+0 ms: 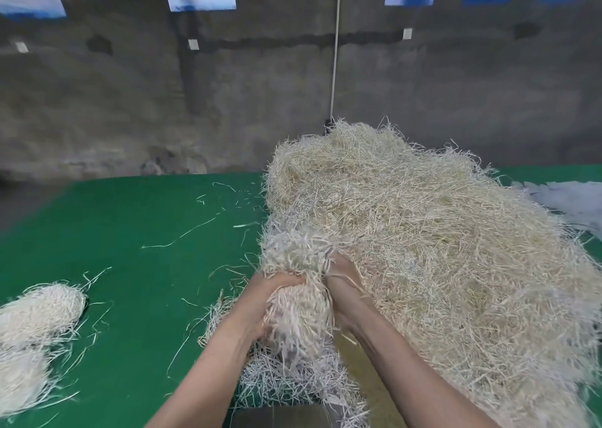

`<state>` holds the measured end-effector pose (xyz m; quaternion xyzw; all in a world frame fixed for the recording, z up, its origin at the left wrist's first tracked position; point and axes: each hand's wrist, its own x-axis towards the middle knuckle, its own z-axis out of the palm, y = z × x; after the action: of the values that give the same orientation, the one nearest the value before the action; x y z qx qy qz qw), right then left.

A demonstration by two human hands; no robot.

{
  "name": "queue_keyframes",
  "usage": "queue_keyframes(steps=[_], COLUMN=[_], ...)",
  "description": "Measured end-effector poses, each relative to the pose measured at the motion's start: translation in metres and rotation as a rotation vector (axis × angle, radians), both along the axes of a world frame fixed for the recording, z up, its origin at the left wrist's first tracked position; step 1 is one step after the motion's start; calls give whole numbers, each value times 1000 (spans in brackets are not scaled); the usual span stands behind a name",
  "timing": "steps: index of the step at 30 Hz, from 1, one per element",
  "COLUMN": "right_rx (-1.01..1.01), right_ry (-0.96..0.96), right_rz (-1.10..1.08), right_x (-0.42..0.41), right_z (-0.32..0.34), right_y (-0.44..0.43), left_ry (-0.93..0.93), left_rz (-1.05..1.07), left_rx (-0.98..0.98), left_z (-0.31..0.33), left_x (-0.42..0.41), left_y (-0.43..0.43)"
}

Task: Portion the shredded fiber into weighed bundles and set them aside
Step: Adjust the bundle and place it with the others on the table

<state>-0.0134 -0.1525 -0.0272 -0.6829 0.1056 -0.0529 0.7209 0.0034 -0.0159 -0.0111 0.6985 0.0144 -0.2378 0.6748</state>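
A big mound of pale shredded fiber (423,232) covers the right half of the green table (130,232). My left hand (270,294) grips a thick clump of fiber (299,313) at the mound's near left edge, fingers curled round it. My right hand (342,274) is pushed into the mound just right of that clump; its fingers are buried in the strands and hidden. Two portioned bundles (39,313) lie at the table's left edge, one behind the other.
Loose strands (182,235) are scattered over the green surface between the mound and the bundles. A dark flat object (280,416), partly covered by fiber, sits at the near edge. A grey concrete wall with posters stands behind. White material (566,196) lies at far right.
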Motion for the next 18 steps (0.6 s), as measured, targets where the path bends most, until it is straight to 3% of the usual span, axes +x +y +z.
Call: queue_keyframes(steps=[3, 5, 8, 10, 13, 15, 18], right_rx=[-244, -239, -217, -224, -309, -435, -787], right_ry=[-69, -134, -188, -179, -167, -133, -165], right_rz=[-131, -226, -128, -47, 112, 231, 303], right_x=[6, 5, -3, -8, -12, -12, -14], right_z=[13, 21, 22, 18, 17, 20, 17], right_y=[-13, -25, -19, -7, 3, 2, -7], left_ry=[-224, -338, -320, -222, -44, 27, 101], left_rz=[116, 245, 383, 398, 192, 86, 134], left_rx=[206, 299, 319, 202, -214, -406, -517], left_z=[-6, -6, -6, 1, 6, 9, 12], left_x=[14, 23, 35, 38, 34, 30, 30], left_y=[-4, 2, 9, 7, 1, 0, 4])
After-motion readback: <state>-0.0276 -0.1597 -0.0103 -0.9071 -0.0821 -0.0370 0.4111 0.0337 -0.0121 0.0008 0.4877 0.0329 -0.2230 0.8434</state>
